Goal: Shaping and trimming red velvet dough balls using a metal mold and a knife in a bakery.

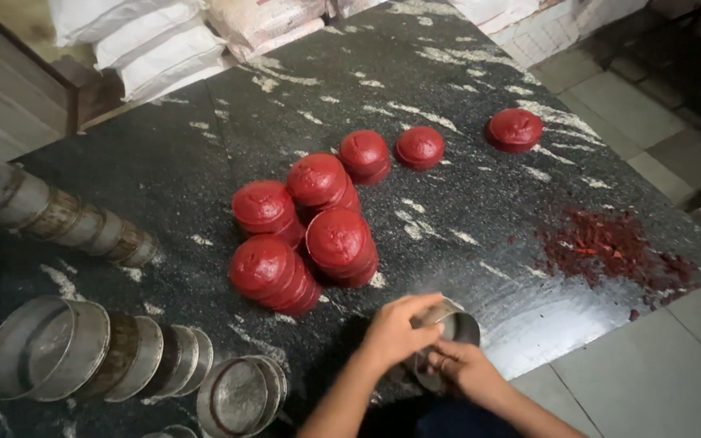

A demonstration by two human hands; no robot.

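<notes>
My left hand (397,328) curls over the top rim of a round metal mould (458,327) at the near edge of the black speckled slab (204,154). Beneath and beside it, my right hand (464,367) grips the mould's lower side. The mould's inside is mostly hidden by my fingers. Just beyond my hands lie several red domed cakes (318,223), leaning on each other in short stacks. Three single red cakes sit farther back; the one to the right (515,129) lies apart from the rest.
Red crumbs (610,247) are scattered on the slab's right side. Rows of empty metal moulds lie on their sides at the left (58,215) and near left (95,353). White sacks (164,40) are piled beyond the slab. Tiled floor (659,357) lies to the right.
</notes>
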